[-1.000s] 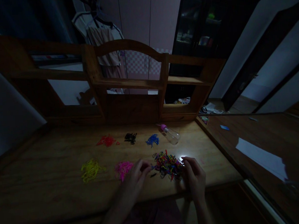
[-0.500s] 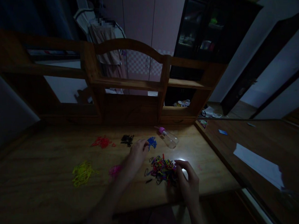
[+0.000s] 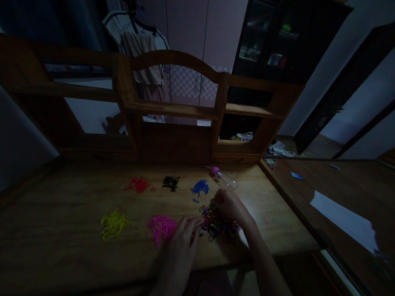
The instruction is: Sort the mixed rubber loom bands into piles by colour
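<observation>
Two hands: both at the heap of mixed-colour small rubber bands [image 3: 220,226], front-centre of the wooden table [image 3: 58,250].
L side: left hand [image 3: 183,238] has fingertips at the heap's left edge, btw it and the pink band pile [image 3: 160,226]. Grip narrow, fingers bunched; too dark to tell if a band is pinched.
R side: right hand [image 3: 229,205] lies over the heap's far side, fingers curled down; grip can't be told.
Sorted piles: yellow band pile [image 3: 114,221] left of pink; far row L to R is red band pile [image 3: 138,184], black band pile [image 3: 171,182], blue band pile [image 3: 200,187]; all apart.
Bottle: clear plastic bottle w/ pink cap [image 3: 225,178] on its side, just beyond the right hand.
Far R: white paper sheet [image 3: 344,220] on the adjoining dark top.
</observation>
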`<state>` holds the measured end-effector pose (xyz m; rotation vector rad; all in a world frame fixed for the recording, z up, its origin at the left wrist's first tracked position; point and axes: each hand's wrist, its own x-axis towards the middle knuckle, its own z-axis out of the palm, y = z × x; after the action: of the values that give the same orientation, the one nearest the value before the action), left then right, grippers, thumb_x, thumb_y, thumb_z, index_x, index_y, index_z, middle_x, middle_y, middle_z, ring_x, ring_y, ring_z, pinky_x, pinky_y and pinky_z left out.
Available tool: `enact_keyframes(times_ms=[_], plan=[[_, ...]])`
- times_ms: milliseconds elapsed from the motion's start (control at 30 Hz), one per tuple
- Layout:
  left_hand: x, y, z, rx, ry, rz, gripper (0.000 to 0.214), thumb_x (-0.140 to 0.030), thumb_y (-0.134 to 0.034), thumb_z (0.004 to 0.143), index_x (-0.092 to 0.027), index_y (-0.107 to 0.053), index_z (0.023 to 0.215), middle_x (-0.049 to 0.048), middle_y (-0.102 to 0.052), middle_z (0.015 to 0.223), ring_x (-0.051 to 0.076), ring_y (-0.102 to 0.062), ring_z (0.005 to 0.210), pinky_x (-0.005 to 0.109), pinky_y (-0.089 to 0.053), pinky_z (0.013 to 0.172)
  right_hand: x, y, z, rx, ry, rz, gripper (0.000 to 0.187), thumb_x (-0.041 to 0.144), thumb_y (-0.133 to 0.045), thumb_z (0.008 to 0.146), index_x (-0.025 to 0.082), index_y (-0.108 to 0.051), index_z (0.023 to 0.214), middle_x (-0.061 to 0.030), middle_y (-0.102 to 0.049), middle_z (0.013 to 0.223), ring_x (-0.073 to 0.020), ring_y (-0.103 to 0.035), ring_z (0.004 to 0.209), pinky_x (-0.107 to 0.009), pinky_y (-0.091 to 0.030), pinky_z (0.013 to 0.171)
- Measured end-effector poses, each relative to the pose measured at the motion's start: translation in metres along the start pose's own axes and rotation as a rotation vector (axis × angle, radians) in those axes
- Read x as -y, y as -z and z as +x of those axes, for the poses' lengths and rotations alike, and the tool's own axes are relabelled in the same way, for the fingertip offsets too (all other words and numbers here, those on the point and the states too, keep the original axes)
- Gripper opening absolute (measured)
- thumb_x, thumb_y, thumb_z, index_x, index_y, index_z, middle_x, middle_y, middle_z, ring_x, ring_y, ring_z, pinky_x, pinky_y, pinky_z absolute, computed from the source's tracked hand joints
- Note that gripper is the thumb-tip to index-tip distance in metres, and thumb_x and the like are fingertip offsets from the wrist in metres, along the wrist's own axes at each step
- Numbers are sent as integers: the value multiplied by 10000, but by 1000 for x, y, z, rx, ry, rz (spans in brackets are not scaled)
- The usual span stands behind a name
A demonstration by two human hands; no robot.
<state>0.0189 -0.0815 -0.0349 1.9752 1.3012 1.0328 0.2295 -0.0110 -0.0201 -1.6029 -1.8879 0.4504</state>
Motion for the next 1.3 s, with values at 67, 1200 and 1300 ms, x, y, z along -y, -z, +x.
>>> enact_keyframes(times_ms=[67,1200,1300], plan=[[3,-4,-12,-42,22,8,308,-140,-416,917,-255,-622,1115,41,-619,1117,174,-624,1019,308,-518,898,0,2,4,-16,13,9,56,188,-642,761,158,-663,803,-37,-653,692,-152,-593,614,-239,-415,541],[3,13,-24,53,140,-205,228,-284,-435,950,-249,-660,967,32,-691,993,192,-639,964,298,-499,848,34,20,4,346,269,-17,123,137,-679,769,227,-732,833,-24,-654,885,-167,-599,831,-269,-460,753],[3,13,-24,45,134,-218,232,-284,-435,946,-247,-664,952,39,-693,993,197,-643,964,302,-504,851,31,23,-4,310,215,-15,105,141,-675,763,221,-734,796,-35,-649,885,-179,-604,837,-285,-474,766]])
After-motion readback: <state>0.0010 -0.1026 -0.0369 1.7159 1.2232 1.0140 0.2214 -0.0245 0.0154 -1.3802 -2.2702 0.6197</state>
